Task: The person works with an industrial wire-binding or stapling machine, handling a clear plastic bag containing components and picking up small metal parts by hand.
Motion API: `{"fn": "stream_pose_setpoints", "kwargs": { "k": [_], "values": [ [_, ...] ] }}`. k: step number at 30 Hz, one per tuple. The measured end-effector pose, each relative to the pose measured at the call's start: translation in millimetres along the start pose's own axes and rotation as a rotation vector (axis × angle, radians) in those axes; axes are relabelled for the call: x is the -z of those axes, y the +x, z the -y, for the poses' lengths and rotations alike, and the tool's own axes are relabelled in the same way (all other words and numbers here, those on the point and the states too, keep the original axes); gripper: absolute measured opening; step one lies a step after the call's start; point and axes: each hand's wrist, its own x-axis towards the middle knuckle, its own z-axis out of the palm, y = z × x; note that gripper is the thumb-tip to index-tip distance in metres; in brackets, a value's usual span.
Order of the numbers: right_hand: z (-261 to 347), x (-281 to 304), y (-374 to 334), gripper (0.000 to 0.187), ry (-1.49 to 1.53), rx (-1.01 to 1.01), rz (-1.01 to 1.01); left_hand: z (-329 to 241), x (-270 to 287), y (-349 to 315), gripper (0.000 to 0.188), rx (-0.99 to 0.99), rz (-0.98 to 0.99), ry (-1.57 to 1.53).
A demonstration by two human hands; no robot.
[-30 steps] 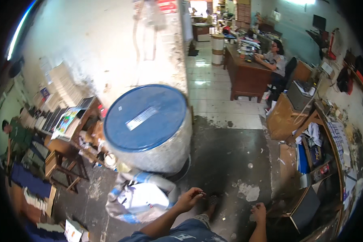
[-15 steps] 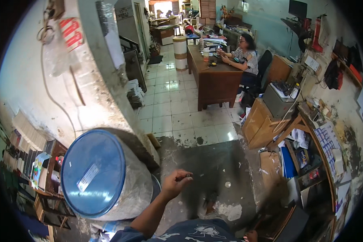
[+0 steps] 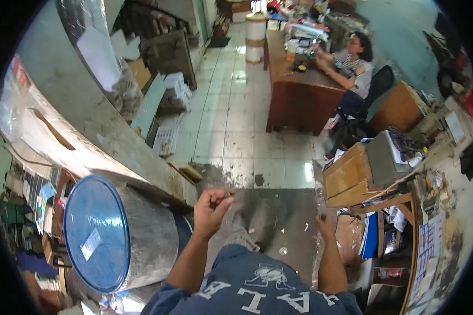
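My left hand (image 3: 211, 211) is raised in front of my body, its fingers curled and the thumb against them. Something small may be between the fingertips, too small to make out. Hanging lower on the right, my right hand (image 3: 326, 226) is near the cardboard (image 3: 349, 239) beside the shelf; its fingers are too small and blurred to read. A large drum with a blue lid (image 3: 95, 226) stands to the left of my left forearm, apart from it.
Ahead, a person (image 3: 358, 68) sits behind a brown desk (image 3: 299, 107) with papers and a cup. A wooden cabinet (image 3: 348, 176) and a cluttered shelf line the right. Stacked papers (image 3: 176, 92) lie by the left wall. The dark floor (image 3: 278, 210) meets white tiles (image 3: 236, 142).
My view has shifted forward and down, bringing the desk and cabinet nearer. My left hand has come up slightly to the left, still curled. My right arm has swung forward into fuller view.
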Motion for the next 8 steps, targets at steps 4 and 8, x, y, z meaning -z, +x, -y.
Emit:
{"fn": "stream_pose_setpoints", "kwargs": {
  "k": [4,8],
  "values": [
    [169,-41,97,0.021,0.332,0.166,0.138,10,-6,86,0.027,-0.090,-0.045,0.047],
    [170,-83,191,0.028,0.318,0.045,0.250,40,-2,188,0.032,-0.193,0.036,0.060]
  ]
}}
